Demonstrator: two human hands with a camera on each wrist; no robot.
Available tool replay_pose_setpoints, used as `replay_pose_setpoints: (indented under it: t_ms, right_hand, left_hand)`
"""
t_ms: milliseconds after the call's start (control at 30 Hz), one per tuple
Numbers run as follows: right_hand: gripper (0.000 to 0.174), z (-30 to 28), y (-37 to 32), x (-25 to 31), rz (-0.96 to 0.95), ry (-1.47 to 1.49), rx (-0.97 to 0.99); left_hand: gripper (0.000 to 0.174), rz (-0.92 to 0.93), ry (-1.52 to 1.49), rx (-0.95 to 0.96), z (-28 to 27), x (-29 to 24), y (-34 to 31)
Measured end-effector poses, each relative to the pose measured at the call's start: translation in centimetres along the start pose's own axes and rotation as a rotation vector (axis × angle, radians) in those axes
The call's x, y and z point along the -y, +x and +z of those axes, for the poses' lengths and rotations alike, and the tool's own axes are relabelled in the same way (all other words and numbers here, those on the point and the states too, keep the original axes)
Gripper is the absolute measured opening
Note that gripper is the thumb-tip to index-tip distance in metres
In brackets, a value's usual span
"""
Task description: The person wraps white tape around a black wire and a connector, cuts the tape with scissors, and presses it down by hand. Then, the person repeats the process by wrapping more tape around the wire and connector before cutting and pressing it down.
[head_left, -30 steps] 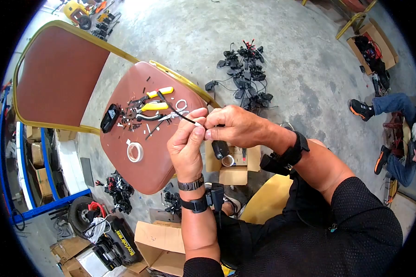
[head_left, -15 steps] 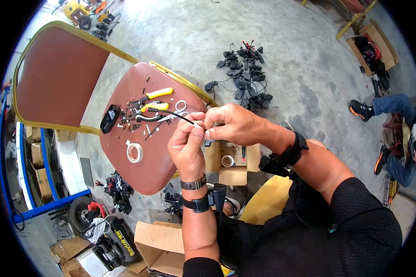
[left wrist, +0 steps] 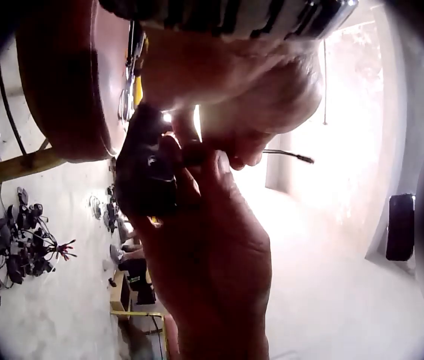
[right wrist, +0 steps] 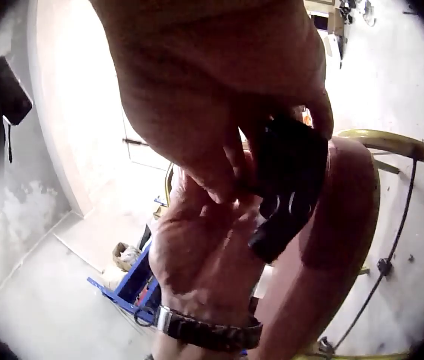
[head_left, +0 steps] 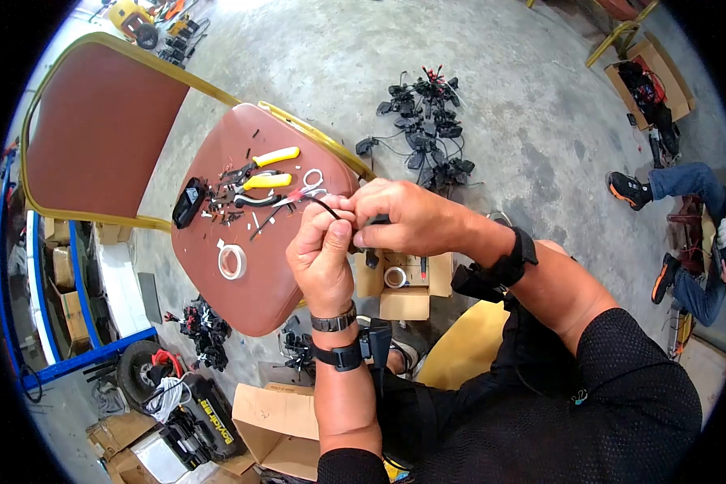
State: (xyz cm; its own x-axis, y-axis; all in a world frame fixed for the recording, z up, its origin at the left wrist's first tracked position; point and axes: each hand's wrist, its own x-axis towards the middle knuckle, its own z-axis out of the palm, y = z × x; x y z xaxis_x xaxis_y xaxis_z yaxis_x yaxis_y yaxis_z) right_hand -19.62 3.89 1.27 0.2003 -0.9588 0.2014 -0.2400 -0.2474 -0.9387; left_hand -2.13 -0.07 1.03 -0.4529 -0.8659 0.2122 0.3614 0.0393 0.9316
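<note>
In the head view my left hand (head_left: 323, 254) and right hand (head_left: 407, 216) meet fingertip to fingertip over the near side of the chair seat. Left thumb and fingers pinch a thin black cable (head_left: 324, 206), whose free end points toward the tools on the seat. The right fingers grip a black plastic housing (right wrist: 294, 180), clearest in the right wrist view; it also shows as a dark shape (left wrist: 146, 169) in the left wrist view. A thin black lead (left wrist: 290, 154) sticks out past the fingers there. Fingers hide where cable and housing meet.
Yellow-handled pliers (head_left: 268, 181), scissors (head_left: 313, 179), a white tape roll (head_left: 232, 262) and scraps lie on the brown chair seat (head_left: 258, 310). A small open carton (head_left: 405, 305) stands below my hands. Black wired parts (head_left: 423, 125) lie heaped on the floor beyond.
The free part of the cable has swung down and drawn in closer to the left fingers. The black housing under the right hand has shifted. Both hands stay together in nearly the same place.
</note>
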Motion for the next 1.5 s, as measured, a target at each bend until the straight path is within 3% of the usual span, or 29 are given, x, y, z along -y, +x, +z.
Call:
replay_pose_setpoints:
  t_ms: [67,267,433,600,800,900,1133,1300,1400,1500]
  right_hand:
    - [0.017,0.4,0.1,0.0,-0.151,-0.127,-0.107]
    - [0.015,0.4,0.1,-0.2,-0.144,-0.108,-0.111]
    - [0.013,-0.3,0.3,-0.3,-0.096,-0.088,-0.086]
    - [0.013,-0.1,0.1,-0.3,-0.103,-0.086,-0.079]
    - [0.017,-0.5,0.0,1.6,0.183,0.183,-0.033]
    - [0.02,-0.3,0.1,0.9,0.123,0.251,-0.063]
    - [0.015,-0.3,0.0,1.1,0.055,0.1,-0.124]
    - [0.016,-1.8,0.1,1.3,0.117,0.168,-0.2]
    - [0.016,-1.8,0.1,0.3,0.154,0.433,-0.253]
    - [0.016,-2.8,0.0,0.8,0.188,0.354,-0.235]
  left_hand:
    - [0.009,0.025,0.01,-0.036,0.4,0.2,0.0]
    - [0.01,-0.009,-0.084,-0.087,0.2,1.0,0.0]
    - [0.03,-0.081,-0.135,-0.083,-0.5,1.1,0.2]
    - [0.02,-0.115,-0.162,-0.146,-0.1,0.5,0.2]
    - [0.008,-0.064,-0.163,-0.148,-0.1,0.7,0.1]
    - [0.012,-0.042,-0.143,-0.123,-0.5,1.0,0.1]
    - [0.014,-0.027,-0.049,-0.089,0.1,1.0,-0.1]
    - [0.043,-0.154,-0.006,-0.136,1.0,0.9,-0.1]
    - [0.045,-0.186,-0.061,-0.069,2.0,1.2,-0.4]
    - [0.047,-0.24,-0.063,-0.026,2.1,2.0,-0.9]
